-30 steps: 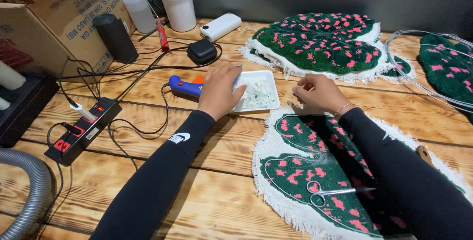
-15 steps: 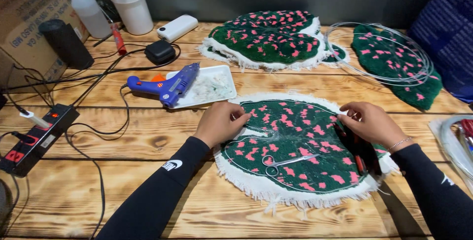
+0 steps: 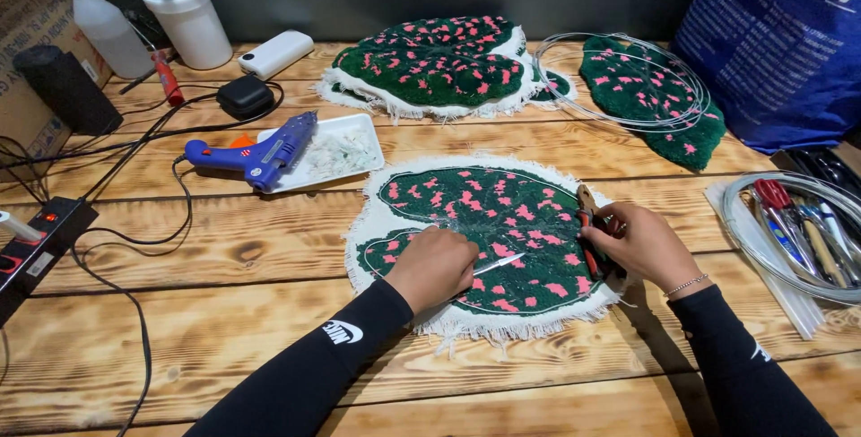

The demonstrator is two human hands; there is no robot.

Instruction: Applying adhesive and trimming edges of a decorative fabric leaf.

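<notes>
A green tufted leaf-shaped piece (image 3: pixel 489 213) with pink spots and a white fringed edge lies flat on the wooden table. My left hand (image 3: pixel 435 267) presses on its lower left part, next to a thin clear wire or rod (image 3: pixel 499 263) lying across it. My right hand (image 3: pixel 641 242) rests on the piece's right edge and grips red-handled pliers (image 3: pixel 587 233).
A blue glue gun (image 3: pixel 256 155) lies on a white tray (image 3: pixel 354 146). More green leaf pieces (image 3: pixel 439 65) and a wire coil (image 3: pixel 628 78) lie at the back. A power strip (image 3: pixel 36 244) with cables sits at left, a tool tray (image 3: pixel 798 231) at right, a blue bag (image 3: pixel 780 43) behind.
My view swung from the glue tray to the near leaf piece. My left hand left the tray and now presses on the piece. My right hand moved to the piece's right edge, onto the pliers.
</notes>
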